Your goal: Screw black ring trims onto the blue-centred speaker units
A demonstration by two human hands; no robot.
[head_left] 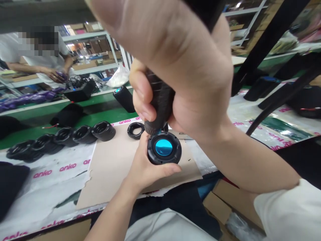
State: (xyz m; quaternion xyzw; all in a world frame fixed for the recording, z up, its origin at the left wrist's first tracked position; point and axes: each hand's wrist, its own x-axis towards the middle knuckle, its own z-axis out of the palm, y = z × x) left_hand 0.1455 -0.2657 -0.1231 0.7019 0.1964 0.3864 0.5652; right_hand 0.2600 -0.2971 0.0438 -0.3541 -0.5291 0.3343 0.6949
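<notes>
Close to the camera, my right hand (185,63) is wrapped round the black body of an electric screwdriver (160,97), which points down. The tool's lower end reaches the far rim of a round black speaker (164,157) with a shiny blue disc in its end. Whether the bit touches a screw is hidden. My left hand (147,170) grips the speaker from the left and near side, thumb along its near edge. Just behind lies a black ring (135,130) on a sheet of cardboard (107,170).
Several black ring-shaped housings (103,130) stand in a row at left. A black cylindrical speaker (124,98) is on the green bench behind. Across it, a person (37,57) handles something purple. Black cables (283,97) cross the right side. Cardboard boxes (218,204) sit below the edge.
</notes>
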